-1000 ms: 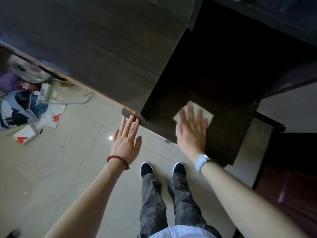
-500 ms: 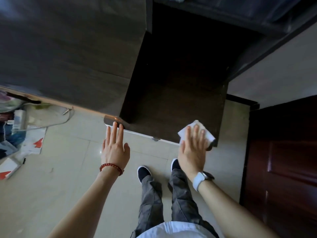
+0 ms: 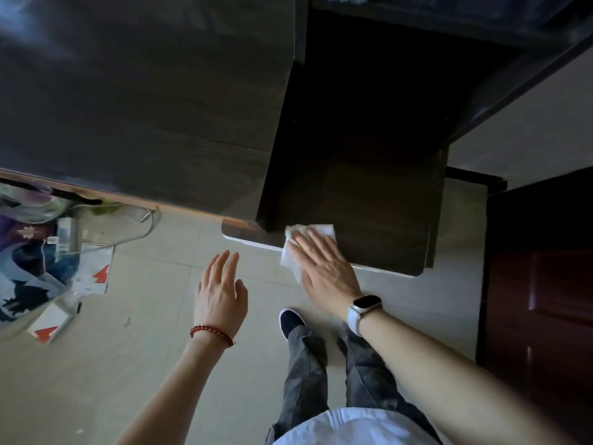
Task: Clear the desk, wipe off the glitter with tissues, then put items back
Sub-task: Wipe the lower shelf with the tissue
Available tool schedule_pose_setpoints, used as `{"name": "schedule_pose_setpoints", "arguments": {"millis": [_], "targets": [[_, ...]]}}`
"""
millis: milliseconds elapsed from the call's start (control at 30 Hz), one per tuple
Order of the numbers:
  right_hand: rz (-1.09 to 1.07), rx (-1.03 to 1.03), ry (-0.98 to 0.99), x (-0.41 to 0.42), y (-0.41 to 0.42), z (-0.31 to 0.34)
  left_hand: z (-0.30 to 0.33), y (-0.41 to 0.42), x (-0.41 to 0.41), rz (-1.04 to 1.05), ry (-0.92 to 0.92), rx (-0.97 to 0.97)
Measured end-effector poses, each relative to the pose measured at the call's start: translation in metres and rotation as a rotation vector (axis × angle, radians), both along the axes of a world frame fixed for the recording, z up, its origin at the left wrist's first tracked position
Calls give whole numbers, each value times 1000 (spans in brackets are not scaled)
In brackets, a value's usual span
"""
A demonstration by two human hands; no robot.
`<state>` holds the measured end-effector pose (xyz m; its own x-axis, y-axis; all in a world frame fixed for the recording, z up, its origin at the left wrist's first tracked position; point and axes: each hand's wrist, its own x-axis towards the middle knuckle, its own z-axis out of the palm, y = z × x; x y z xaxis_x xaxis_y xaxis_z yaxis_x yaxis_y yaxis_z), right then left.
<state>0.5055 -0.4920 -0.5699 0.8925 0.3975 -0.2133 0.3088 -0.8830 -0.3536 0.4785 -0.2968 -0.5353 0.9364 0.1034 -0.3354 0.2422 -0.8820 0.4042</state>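
White tissue (image 3: 316,234) partly hidden under flat right hand (image 3: 324,271)

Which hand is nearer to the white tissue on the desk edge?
Right. The right hand presses flat on the tissue at the desk's front edge; the left hand hovers apart, off the desk, to its left.

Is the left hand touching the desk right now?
Apart. The head view shows the left hand open over bare floor, short of the desk edge.
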Motion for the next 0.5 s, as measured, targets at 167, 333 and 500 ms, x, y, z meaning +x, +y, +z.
{"name": "schedule_pose_setpoints", "arguments": {"millis": [167, 333, 500], "targets": [[-266, -106, 82, -30, -80, 6, 11, -62, 7, -252, 22, -47], [-502, -136, 131, -2, -130, 18, 17, -115, 34, -316, 72, -46], [-573, -160, 201, 91, -164, 16, 9, -148, 66, -377, 93, 36]]}}
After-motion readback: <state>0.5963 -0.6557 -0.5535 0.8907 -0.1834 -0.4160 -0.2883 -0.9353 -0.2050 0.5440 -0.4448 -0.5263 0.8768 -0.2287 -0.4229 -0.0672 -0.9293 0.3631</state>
